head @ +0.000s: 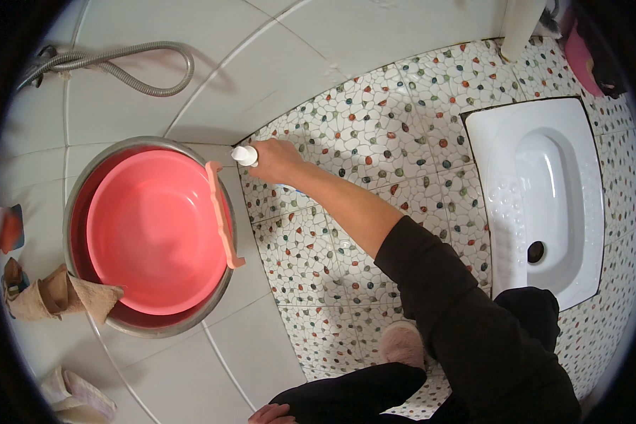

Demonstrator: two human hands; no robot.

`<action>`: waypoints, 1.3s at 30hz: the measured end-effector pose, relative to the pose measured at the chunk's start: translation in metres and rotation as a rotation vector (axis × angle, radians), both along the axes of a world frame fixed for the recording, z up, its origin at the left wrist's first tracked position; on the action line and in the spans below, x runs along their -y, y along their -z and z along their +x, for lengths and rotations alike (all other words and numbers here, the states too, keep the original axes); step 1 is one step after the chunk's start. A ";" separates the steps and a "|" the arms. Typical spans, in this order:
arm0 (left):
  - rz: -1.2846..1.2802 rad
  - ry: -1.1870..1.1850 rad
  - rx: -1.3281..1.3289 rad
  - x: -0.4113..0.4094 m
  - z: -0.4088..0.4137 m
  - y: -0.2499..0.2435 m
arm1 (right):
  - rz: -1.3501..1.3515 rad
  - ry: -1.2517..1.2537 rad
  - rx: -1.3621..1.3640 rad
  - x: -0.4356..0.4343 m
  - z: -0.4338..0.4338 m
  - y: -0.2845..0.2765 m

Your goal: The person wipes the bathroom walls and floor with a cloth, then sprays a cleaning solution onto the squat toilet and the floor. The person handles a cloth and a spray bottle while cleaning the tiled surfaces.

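Note:
My right hand (pixel 274 160) reaches down into the tiled corner and grips a bottle near its top. The bottle's white cap (pixel 245 155) points up beside my thumb side. Most of its body is hidden under the hand and forearm, with only a bit of blue showing below the wrist. At the bottom edge my left hand (pixel 272 414) rests against my dark trouser leg (pixel 350 392), partly cut off by the frame. To the left of the bottle is a pink plastic basin (pixel 153 233), nested in a larger metal-rimmed basin (pixel 153 333) with a red inside.
A peach plastic bar (pixel 223 222) crosses the basins' right rim. A tan cloth (pixel 58 297) overlaps the lower left rim. A metal shower hose (pixel 164 93) loops on the wall. At right is a white squat toilet (pixel 501 159); a pipe (pixel 519 32) stands behind. My pink slipper (pixel 403 344) is on pebble-patterned tiles.

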State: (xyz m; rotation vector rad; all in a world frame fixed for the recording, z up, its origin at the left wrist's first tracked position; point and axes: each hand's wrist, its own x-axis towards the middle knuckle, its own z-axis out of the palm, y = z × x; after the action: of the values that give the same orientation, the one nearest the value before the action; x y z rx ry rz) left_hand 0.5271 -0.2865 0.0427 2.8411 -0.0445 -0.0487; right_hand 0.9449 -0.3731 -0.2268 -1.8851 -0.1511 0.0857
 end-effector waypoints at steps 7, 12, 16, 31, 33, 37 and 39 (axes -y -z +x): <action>0.000 0.001 0.004 0.006 0.002 -0.002 | 0.089 0.167 0.148 -0.017 0.000 0.017; 0.017 0.013 0.004 0.009 0.004 -0.003 | 0.105 0.108 -0.068 -0.008 -0.001 0.003; 0.004 0.010 0.006 0.010 0.003 -0.002 | 0.117 0.123 0.011 -0.004 -0.004 0.006; 0.009 0.038 -0.011 0.010 0.013 -0.002 | 0.106 0.179 0.129 -0.021 -0.002 0.024; 0.022 0.037 -0.015 0.009 0.014 -0.003 | 0.112 0.192 0.155 -0.025 0.001 0.024; 0.029 0.013 -0.019 0.006 0.012 -0.003 | 0.007 0.081 0.078 -0.019 -0.003 -0.001; 0.014 0.008 -0.023 0.005 0.011 -0.003 | -0.051 0.060 0.076 -0.016 -0.006 -0.007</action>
State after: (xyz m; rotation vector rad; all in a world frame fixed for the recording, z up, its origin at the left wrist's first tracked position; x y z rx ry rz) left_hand 0.5380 -0.2920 0.0455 2.8535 -0.0503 -0.0839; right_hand 0.9393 -0.3567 -0.2199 -1.9432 -0.1456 -0.0235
